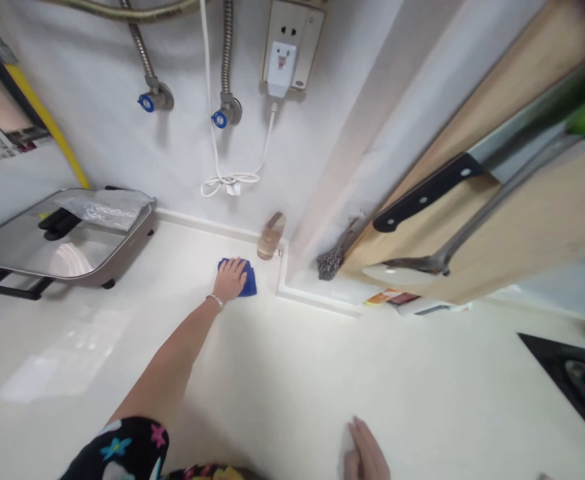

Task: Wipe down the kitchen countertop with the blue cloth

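My left hand (229, 281) holds a folded blue cloth (248, 283) down against the white countertop (282, 360), its fingers laid over the top. A bracelet circles that wrist. Just beyond the cloth, close to the wall, stands a clear bottle of brownish liquid (271, 237); the hand is apart from it. At the lower edge of the view my right hand (365, 453) is partly cut off. Its visible fingers are stretched out over the counter, and nothing shows in them.
An electric pan (115, 257) with a glass lid and plastic bag stands left. A knife (427, 193), a ladle (442, 260) and a steel scrubber (330, 263) hang at right. A black stove (547, 360) lies far right. A cord (232, 179) hangs from the socket (300, 27).
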A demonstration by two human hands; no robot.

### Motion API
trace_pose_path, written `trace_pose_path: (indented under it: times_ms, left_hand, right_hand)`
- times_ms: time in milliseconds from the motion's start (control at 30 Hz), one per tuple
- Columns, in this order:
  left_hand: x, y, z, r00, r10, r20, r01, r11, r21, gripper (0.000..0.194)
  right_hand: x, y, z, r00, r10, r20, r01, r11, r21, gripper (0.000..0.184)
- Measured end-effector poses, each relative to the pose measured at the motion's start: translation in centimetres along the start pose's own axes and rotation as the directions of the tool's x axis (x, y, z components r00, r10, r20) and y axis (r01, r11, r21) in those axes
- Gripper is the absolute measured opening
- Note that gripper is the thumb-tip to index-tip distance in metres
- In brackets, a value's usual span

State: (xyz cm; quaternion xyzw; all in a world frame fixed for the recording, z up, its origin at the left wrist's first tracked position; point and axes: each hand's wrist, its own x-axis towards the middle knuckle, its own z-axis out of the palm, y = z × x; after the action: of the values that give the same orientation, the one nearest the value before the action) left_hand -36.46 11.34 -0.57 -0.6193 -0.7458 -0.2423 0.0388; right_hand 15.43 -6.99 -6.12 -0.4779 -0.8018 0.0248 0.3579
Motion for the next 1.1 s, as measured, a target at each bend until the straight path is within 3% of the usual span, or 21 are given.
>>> trace_pose_path:
  times_ms: [133,400,600,733,900,1100]
  left_hand:
    - [-4.2,1.4,-1.7,0.998,0.039,0.051,-0.041,0.999,0.032,0.052]
    - [-13.1,4.7,-4.8,0.973,0.135,0.189,-0.145,0.989,0.041,0.053]
    - [-21.9,5.6,-7.9,0.952,0.204,0.226,-0.213,0.977,0.013,0.053]
    - [-26.3,6.0,-9.8,0.943,0.202,0.266,-0.208,0.978,-0.007,0.053]
    - [-29.7,5.2,-11.9,0.929,0.195,0.313,-0.193,0.980,-0.037,0.054]
    - [-33.6,1.1,-15.4,0.912,0.180,0.368,-0.185,0.982,-0.022,0.056]
  right_hand:
    - [-0.5,-0.2,0.3,0.999,0.042,-0.006,-0.042,0.999,-0.005,0.038]
    - [-0.6,-0.8,0.1,0.998,0.021,-0.057,-0.022,1.000,-0.012,0.042]
    - [-0.6,-0.7,-0.1,0.997,0.040,-0.059,-0.039,0.999,0.011,0.038]
    - [-0.8,-0.3,-0.3,0.998,0.039,-0.040,-0.038,0.999,0.033,0.035]
    - [-0.9,0.1,-0.5,0.999,-0.004,-0.041,0.006,0.999,0.049,0.036]
    - [-0.9,0.2,-0.7,0.999,-0.037,-0.028,0.038,0.998,0.047,0.037]
